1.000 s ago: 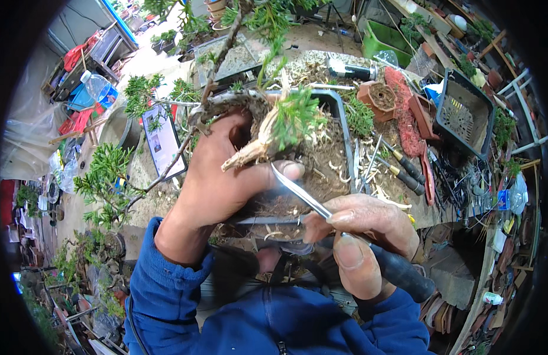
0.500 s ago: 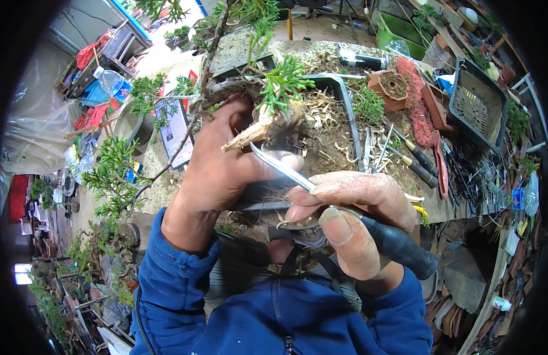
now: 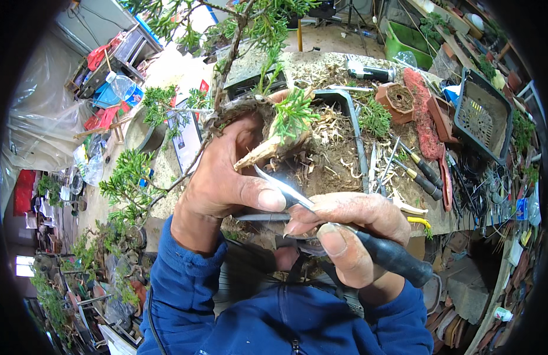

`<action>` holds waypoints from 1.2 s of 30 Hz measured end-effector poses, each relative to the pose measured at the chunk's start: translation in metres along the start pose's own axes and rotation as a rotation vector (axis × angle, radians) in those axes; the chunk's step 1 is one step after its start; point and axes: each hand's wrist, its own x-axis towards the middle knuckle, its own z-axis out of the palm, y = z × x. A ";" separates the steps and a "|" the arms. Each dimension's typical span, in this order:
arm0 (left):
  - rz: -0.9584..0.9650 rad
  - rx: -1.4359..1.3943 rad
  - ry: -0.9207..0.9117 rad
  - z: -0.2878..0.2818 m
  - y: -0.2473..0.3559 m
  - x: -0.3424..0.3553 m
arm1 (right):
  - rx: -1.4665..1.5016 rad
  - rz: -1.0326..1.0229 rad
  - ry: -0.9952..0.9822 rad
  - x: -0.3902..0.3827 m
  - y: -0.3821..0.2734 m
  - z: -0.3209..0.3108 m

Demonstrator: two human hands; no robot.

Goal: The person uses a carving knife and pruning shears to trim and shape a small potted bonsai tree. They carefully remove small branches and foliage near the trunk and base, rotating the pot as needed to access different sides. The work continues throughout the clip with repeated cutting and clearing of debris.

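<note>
My left hand [image 3: 220, 177] grips the grey, gnarled trunk [image 3: 229, 115] of a small juniper, which has green sprigs [image 3: 291, 118] and a pale, stripped wood stub [image 3: 256, 155] pointing down-left. My right hand [image 3: 348, 236] holds a carving blade [image 3: 280, 184] by its black handle [image 3: 398, 260]. The blade's tip is just below the stub, and the blade lies along my left thumb. Under the trunk is a dark plastic tray [image 3: 359, 163] with soil and shavings.
To the right lie chisels [image 3: 427, 167], a red netted roll [image 3: 424, 106], a hexagonal clay pot [image 3: 391, 103] and a black crate [image 3: 481, 115]. A phone [image 3: 185, 139] lies behind the branches at left. A water bottle [image 3: 126, 89] and plastic sheeting [image 3: 43, 118] are further left.
My left thumb has moved down and stretched out below the stub, beside the blade. Both hands and the juniper have shifted slightly within the view.
</note>
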 end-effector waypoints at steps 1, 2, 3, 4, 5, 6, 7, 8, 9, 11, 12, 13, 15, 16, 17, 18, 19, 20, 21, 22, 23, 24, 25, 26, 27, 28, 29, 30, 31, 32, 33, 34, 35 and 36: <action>-0.022 0.020 -0.003 0.000 0.001 0.000 | 0.003 -0.040 -0.010 0.000 0.002 0.000; -0.040 0.012 0.008 0.000 0.002 0.001 | 0.005 -0.080 -0.020 0.001 0.004 0.000; -0.041 0.011 0.010 0.001 0.002 0.001 | 0.011 -0.088 -0.034 0.000 0.005 0.000; -0.051 0.034 0.025 0.003 0.002 0.001 | 0.007 -0.097 -0.036 0.000 0.006 -0.001; -0.054 0.040 0.025 0.004 0.004 0.000 | 0.000 -0.115 -0.044 -0.001 0.006 -0.002; -0.047 0.008 0.020 0.006 0.004 0.000 | -0.007 -0.132 -0.052 -0.001 0.007 -0.002; -0.060 0.076 0.049 0.008 0.004 -0.002 | 0.069 -0.076 -0.009 -0.004 0.005 -0.002; -0.069 0.148 0.098 0.011 0.003 -0.004 | 0.078 -0.049 0.006 -0.005 0.005 -0.002; -0.027 0.260 0.115 0.011 0.003 -0.003 | 0.085 -0.029 0.008 -0.006 0.003 -0.003; -0.078 0.257 0.111 0.010 0.004 -0.003 | 0.116 -0.002 0.030 -0.008 0.002 -0.003; -0.061 0.288 0.136 0.009 0.004 -0.004 | 0.099 0.017 0.017 -0.008 0.001 -0.003; -0.060 0.240 0.095 0.008 0.004 -0.003 | 0.100 0.010 0.001 -0.008 0.001 -0.004; -0.083 0.186 0.078 0.006 0.004 -0.002 | 0.101 0.042 -0.007 -0.007 0.000 -0.004; -0.071 0.175 0.067 0.005 0.004 -0.002 | 0.104 0.052 -0.011 -0.006 0.000 -0.004; -0.090 0.189 0.073 0.004 0.003 -0.002 | 0.117 0.055 -0.009 -0.007 0.000 -0.004; -0.054 0.172 0.049 0.003 0.003 -0.001 | 0.130 0.079 -0.018 -0.007 -0.001 -0.005; -0.083 0.173 0.060 0.002 0.003 -0.001 | 0.189 0.093 -0.027 -0.007 -0.001 -0.005; -0.092 0.177 0.067 0.002 0.003 -0.002 | 0.156 0.128 -0.034 -0.007 -0.002 -0.006; -0.101 0.166 0.058 0.002 0.003 -0.002 | 0.170 0.117 -0.035 -0.008 -0.002 -0.006; -0.093 0.158 0.058 0.002 0.002 -0.002 | 0.188 0.120 -0.035 -0.008 -0.003 -0.006; -0.079 0.159 0.051 0.003 0.003 -0.002 | 0.206 0.122 -0.034 -0.008 -0.002 -0.006; -0.078 0.129 0.051 0.003 0.003 -0.002 | 0.228 0.139 -0.032 -0.009 -0.003 -0.005; -0.069 0.109 0.043 0.004 0.002 -0.002 | 0.266 0.146 -0.035 -0.008 -0.003 -0.005; -0.061 0.089 0.036 0.004 0.003 -0.001 | 0.247 0.148 -0.027 -0.008 -0.003 -0.004; -0.067 0.085 0.039 0.005 0.003 -0.001 | 0.244 0.144 -0.022 -0.008 -0.003 -0.004; -0.073 0.081 0.042 0.006 0.003 -0.001 | 0.253 0.130 -0.013 -0.008 -0.004 -0.003; -0.078 0.077 0.046 0.007 0.003 -0.001 | 0.226 0.120 -0.013 -0.008 -0.004 -0.002; -0.081 0.080 0.060 0.008 0.003 -0.001 | 0.212 0.101 -0.008 -0.008 -0.004 -0.002; -0.066 0.070 0.055 0.009 0.004 -0.001 | 0.198 0.084 -0.002 -0.008 -0.004 -0.001; -0.075 0.084 0.063 0.009 0.004 -0.001 | 0.191 0.098 0.001 -0.008 -0.004 0.000; -0.077 0.099 0.065 0.008 0.005 -0.001 | 0.184 0.112 0.004 -0.008 -0.004 0.000; -0.079 0.115 0.066 0.007 0.006 -0.001 | 0.181 0.106 0.017 -0.008 -0.003 0.002; -0.095 0.067 0.027 0.005 0.008 -0.001 | 0.178 0.101 0.030 -0.008 -0.002 0.002; -0.113 0.020 -0.010 0.003 0.011 -0.001 | 0.180 0.078 0.054 -0.008 -0.001 0.004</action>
